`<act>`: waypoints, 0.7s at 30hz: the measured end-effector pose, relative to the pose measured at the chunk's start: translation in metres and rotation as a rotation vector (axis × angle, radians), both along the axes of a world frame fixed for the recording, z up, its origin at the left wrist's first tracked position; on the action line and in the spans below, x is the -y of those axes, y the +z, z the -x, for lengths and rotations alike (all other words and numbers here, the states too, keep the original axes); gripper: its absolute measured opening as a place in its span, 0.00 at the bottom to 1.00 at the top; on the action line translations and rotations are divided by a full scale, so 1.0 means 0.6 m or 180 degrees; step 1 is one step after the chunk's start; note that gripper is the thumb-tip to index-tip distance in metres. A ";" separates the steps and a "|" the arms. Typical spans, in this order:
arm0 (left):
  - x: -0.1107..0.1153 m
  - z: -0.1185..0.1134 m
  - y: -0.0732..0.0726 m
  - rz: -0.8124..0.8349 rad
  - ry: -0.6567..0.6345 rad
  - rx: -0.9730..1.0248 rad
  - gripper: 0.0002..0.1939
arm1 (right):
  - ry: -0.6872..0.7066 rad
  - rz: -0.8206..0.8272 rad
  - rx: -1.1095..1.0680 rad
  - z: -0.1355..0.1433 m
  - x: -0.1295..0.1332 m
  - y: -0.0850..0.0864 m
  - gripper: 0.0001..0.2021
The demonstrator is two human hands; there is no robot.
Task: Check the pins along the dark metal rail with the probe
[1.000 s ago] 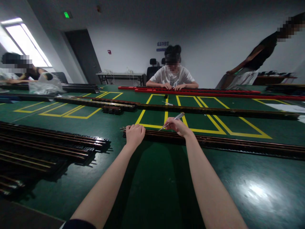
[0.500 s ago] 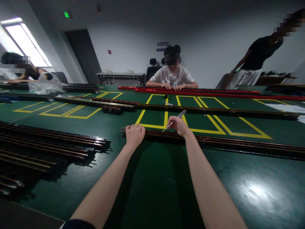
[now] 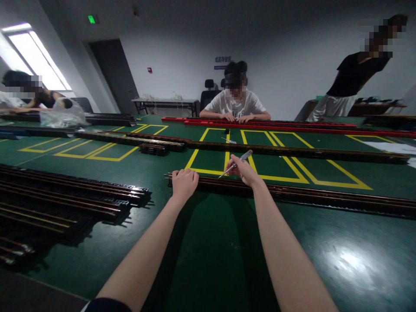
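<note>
A long dark rail with copper-coloured strips (image 3: 312, 197) lies across the green table in front of me. Near its left end, my left hand (image 3: 184, 184) is wrapped over it, fingers bent round the far side. My right hand (image 3: 242, 169) grips a slim screwdriver (image 3: 238, 160) with a clear handle. The screwdriver slants, its handle up to the right and its tip down to the left, close over the rail; whether the tip touches is too small to tell.
More dark rails (image 3: 65, 195) are laid side by side at the left. Another long rail (image 3: 292, 151) crosses the table farther back. Beyond it, a person in a white shirt (image 3: 235, 104) works at red rails (image 3: 276, 125). A plastic bag (image 3: 63, 113) sits far left; another person (image 3: 355, 78) stands at the right.
My right hand has tipped the screwdriver flatter, and its tip has moved slightly left along the rail. My left hand stays in place. The standing person at the right has shifted posture.
</note>
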State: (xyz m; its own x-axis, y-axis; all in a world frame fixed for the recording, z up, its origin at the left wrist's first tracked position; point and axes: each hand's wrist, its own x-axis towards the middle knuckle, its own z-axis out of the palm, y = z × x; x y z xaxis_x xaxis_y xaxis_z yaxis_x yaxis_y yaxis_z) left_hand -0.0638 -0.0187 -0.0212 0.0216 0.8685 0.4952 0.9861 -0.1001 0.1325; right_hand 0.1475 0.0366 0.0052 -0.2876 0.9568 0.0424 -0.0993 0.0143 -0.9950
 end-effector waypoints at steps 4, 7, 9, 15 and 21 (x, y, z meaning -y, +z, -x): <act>0.000 0.000 -0.001 0.0003 0.0005 -0.0014 0.23 | 0.0024 -0.0013 0.0037 0.002 -0.001 -0.001 0.20; 0.000 0.000 -0.001 0.0007 -0.0007 -0.0019 0.23 | 0.0080 -0.0016 0.0116 0.001 -0.003 -0.004 0.19; 0.000 0.000 -0.001 0.0016 -0.0009 -0.0018 0.23 | 0.0059 0.0008 0.0115 0.000 -0.003 -0.004 0.18; 0.000 0.000 0.000 0.0041 -0.0012 0.0002 0.23 | -0.0115 0.0112 0.0086 0.000 0.009 0.009 0.13; 0.001 0.000 0.000 0.0014 -0.0013 -0.0003 0.23 | -0.0091 0.0015 -0.0023 -0.002 0.008 0.005 0.10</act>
